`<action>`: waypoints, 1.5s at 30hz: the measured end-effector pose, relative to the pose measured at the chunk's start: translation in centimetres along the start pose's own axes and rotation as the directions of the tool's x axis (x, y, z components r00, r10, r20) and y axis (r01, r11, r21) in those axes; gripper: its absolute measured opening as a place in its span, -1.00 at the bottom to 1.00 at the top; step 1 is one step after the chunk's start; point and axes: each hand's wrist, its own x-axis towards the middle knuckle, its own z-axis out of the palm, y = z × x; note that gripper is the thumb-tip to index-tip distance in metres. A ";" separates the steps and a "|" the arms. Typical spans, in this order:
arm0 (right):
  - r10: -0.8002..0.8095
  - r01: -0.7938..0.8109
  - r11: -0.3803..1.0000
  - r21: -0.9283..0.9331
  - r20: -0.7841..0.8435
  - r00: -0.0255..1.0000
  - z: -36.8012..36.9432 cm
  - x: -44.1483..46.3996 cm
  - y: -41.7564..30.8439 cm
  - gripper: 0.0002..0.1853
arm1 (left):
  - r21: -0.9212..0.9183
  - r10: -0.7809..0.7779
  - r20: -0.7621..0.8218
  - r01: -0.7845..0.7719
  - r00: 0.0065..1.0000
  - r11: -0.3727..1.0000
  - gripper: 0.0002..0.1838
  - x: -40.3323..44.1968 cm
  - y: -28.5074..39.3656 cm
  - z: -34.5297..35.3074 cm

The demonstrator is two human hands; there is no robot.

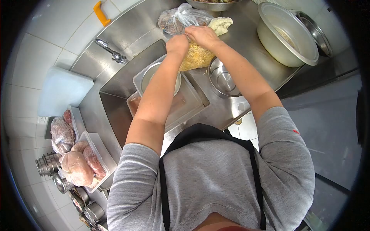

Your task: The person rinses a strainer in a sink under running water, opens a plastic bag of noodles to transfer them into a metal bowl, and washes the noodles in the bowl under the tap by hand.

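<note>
"Now, left hand [178, 44] and right hand [202, 36] both pinch the yellow-filled bag [195, 58] up top, at the right edge of the sink [115, 102]!"

"Looks soft, weighty, maybe slippery; gathered plastic's the grip!"

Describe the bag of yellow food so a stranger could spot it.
Look on the steel counter, right of the far end of the sink. Beside a round metal bowl, the left hand and right hand meet atop a bag of yellow food. Its colour sets it apart from the darker bag behind.
</note>
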 end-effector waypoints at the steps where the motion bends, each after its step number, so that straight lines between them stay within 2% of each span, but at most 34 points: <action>1: 0.002 -0.003 1.000 -0.015 -0.063 0.998 0.4 0.1 0.0 -0.84 | 0.001 0.001 0.000 -0.001 1.000 1.000 -0.66 0.1 0.0 0.3; 5: 0.080 -0.085 0.993 -0.076 -0.071 0.994 1.1 0.7 0.3 -0.80 | 0.024 0.012 -0.024 -0.011 1.000 1.000 -0.67 0.2 0.4 0.6; 7: 0.207 -0.209 0.976 -0.059 -0.033 0.978 1.0 1.2 0.4 -0.80 | 0.018 0.032 -0.042 -0.032 0.999 0.999 -0.67 0.2 0.6 0.9; 13: 0.371 -0.367 0.925 -0.098 0.020 0.928 2.0 2.5 0.8 -0.72 | 0.001 0.127 -0.103 -0.127 0.987 0.992 -0.70 -0.7 0.4 1.5; 15: 0.416 -0.414 0.907 -0.079 -0.002 0.910 2.2 2.9 1.8 -0.73 | 0.018 0.201 -0.138 -0.201 0.970 0.979 -0.83 -1.0 0.4 2.0; 16: 0.458 -0.459 0.887 -0.056 -0.022 0.888 2.4 3.5 2.2 -0.73 | 0.023 0.197 -0.144 -0.195 0.970 0.980 -0.83 -1.0 0.0 2.0; 20: 0.430 -0.428 0.900 -0.084 0.001 0.903 2.7 4.7 2.5 -0.73 | -0.050 0.238 -0.261 -0.260 0.936 0.964 -0.88 -1.4 -0.6 2.9; 22: 0.542 -0.536 0.839 0.096 -0.053 0.839 3.4 4.5 2.8 -0.73 | -0.065 0.235 -0.290 -0.264 0.928 0.962 -0.89 -1.7 -1.0 3.2; 23: 0.539 -0.533 0.840 0.097 -0.053 0.840 3.6 4.6 3.2 -0.73 | -0.133 0.231 -0.346 -0.291 0.909 0.947 -0.90 -1.9 -1.1 3.4; 25: 0.440 -0.435 0.873 0.222 0.029 0.898 3.1 4.5 3.7 -0.73 | -0.199 0.227 -0.396 -0.325 0.890 0.925 -0.89 -2.2 -1.3 3.4; 26: 0.440 -0.435 0.873 0.220 0.031 0.898 2.6 4.7 4.3 -0.73 | -0.330 0.192 -0.374 -0.324 0.907 0.887 -0.88 -2.1 -1.7 3.1; 27: 0.221 -0.246 0.913 0.325 0.112 0.969 1.6 5.3 4.8 -0.75 | -0.454 0.159 -0.349 -0.315 0.924 0.833 -0.84 -2.0 -2.1 2.7; 28: -0.013 -0.063 0.894 0.443 0.168 0.986 0.5 5.6 4.9 -0.75 | -0.457 0.158 -0.344 -0.312 0.926 0.833 -0.84 -1.6 -2.4 2.6; 29: -0.008 -0.071 0.893 0.445 0.172 0.985 -0.2 5.6 4.8 -0.75 | -0.656 0.153 -0.309 -0.326 0.939 0.681 -0.71 -1.0 -2.6 2.5; 30: -0.097 -0.011 0.884 0.467 0.206 0.974 -1.2 5.7 4.4 -0.77 | -0.816 0.157 -0.272 -0.314 0.949 0.486 -0.55 -0.6 -2.6 2.4; 31: -0.189 0.049 0.870 0.491 0.240 0.952 -2.5 5.7 3.7 -0.79 | -0.819 0.157 -0.267 -0.310 0.951 0.483 -0.55 -0.6 -2.5 2.0; 33: -0.210 0.056 0.870 0.490 0.265 0.941 -4.1 5.5 2.3 -0.82 | -0.669 0.235 -0.123 -0.255 0.964 0.698 -0.27 -0.4 -2.3 1.2; 34: -0.200 0.064 0.915 0.399 0.308 0.930 -4.5 5.5 1.9 -0.85 | -0.639 0.192 -0.085 -0.201 0.978 0.742 -0.23 -0.5 -2.0 1.5; 35: -0.185 0.075 0.950 0.305 0.350 0.918 -4.7 5.5 1.6 -0.87 | -0.638 0.194 -0.083 -0.202 0.977 0.743 -0.23 -0.6 -2.1 1.6; 37: -0.196 0.039 0.929 0.368 0.400 0.895 -4.7 5.3 3.0 -0.86 | -0.856 0.212 0.149 0.018 0.966 0.517 -0.33 -0.5 -2.6 2.6; 38: -0.211 0.000 0.903 0.429 0.445 0.870 -4.7 5.3 3.6 -0.83 | -0.856 0.212 0.149 0.019 0.966 0.517 -0.33 -0.5 -2.9 3.1; 39: -0.210 -0.001 0.904 0.428 0.445 0.871 -5.4 5.2 3.2 -0.83 | -0.844 0.206 -0.024 -0.130 0.978 0.520 -0.40 -0.4 -3.4 3.8; 40: -0.078 -0.176 0.899 0.401 0.543 0.836 -6.5 5.1 2.3 -0.82 | -0.808 0.198 -0.195 -0.272 0.961 0.523 -0.46 -0.4 -3.5 3.9; 41: 0.047 -0.343 0.870 0.354 0.633 0.773 -7.2 5.0 1.6 -0.80 | -0.809 0.196 -0.193 -0.269 0.961 0.523 -0.46 -0.1 -3.5 4.0; 42: 0.047 -0.344 0.869 0.355 0.634 0.772 -7.0 5.0 1.8 -0.80 | -0.741 0.178 -0.218 -0.282 0.960 0.610 -0.54 0.0 -3.0 3.5; 43: -0.070 -0.165 0.921 0.354 0.565 0.822 -6.7 4.9 2.0 -0.78 | -0.666 0.159 -0.243 -0.284 0.957 0.690 -0.61 0.0 -2.6 3.1; 44: -0.196 0.022 0.942 0.336 0.492 0.848 -6.4 4.7 2.0 -0.75 | -0.667 0.157 -0.242 -0.282 0.957 0.689 -0.61 -0.1 -2.3 2.6; 45: -0.196 0.024 0.942 0.334 0.492 0.848 -5.7 4.5 2.0 -0.75 | -0.565 0.123 -0.259 -0.254 0.958 0.785 -0.67 -0.1 -1.9 1.9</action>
